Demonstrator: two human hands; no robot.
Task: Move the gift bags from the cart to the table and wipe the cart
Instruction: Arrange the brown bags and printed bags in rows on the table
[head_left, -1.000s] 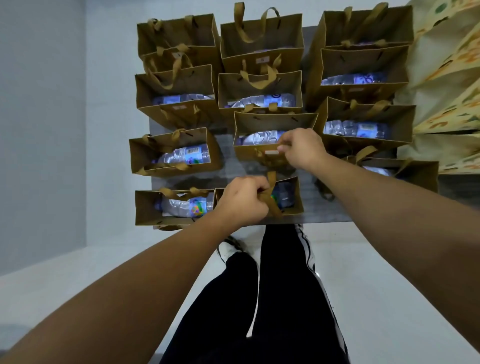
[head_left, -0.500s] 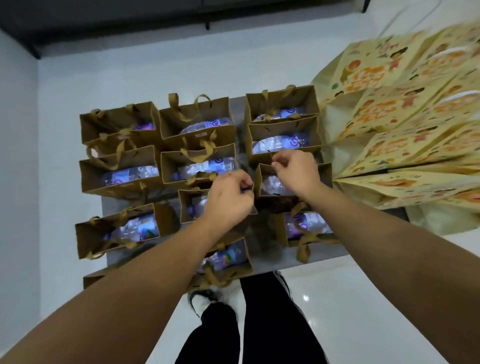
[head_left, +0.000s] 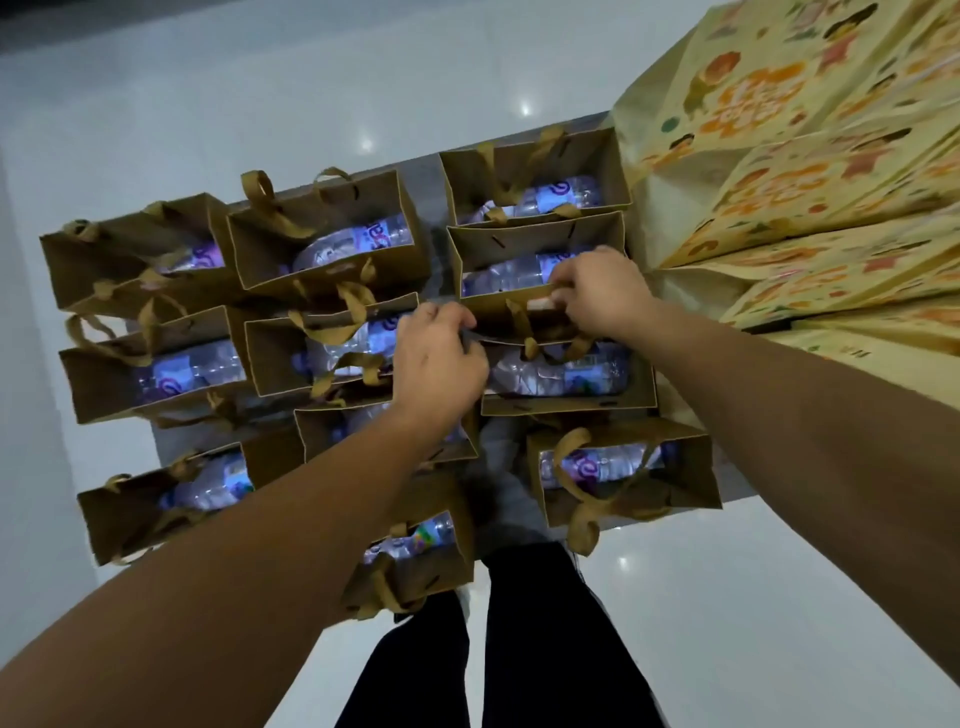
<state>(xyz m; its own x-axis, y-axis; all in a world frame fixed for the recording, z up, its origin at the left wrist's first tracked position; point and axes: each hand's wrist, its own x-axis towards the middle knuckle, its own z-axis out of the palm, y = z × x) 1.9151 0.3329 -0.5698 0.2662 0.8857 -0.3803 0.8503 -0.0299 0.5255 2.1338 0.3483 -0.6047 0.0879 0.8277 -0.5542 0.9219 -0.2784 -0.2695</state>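
Several brown paper gift bags with ribbon handles stand packed together on a grey surface (head_left: 737, 483), each holding a water bottle. My left hand (head_left: 439, 358) grips the left rim of one bag (head_left: 569, 402) in the right column, fingers curled over its edge. My right hand (head_left: 600, 296) pinches the far rim of that same bag near its handle. Neighbouring brown bags (head_left: 332, 234) sit to the left and behind. Whether the grey surface is the cart or the table I cannot tell.
A pile of large yellow printed bags (head_left: 810, 171) lies against the right side of the brown bags. Pale glossy floor (head_left: 753, 623) surrounds the surface. My dark-trousered legs (head_left: 524, 649) stand at its near edge.
Both hands left the two near bags and came together on one bag in the right column. The view swung, so the yellow bags fill more of the right side.
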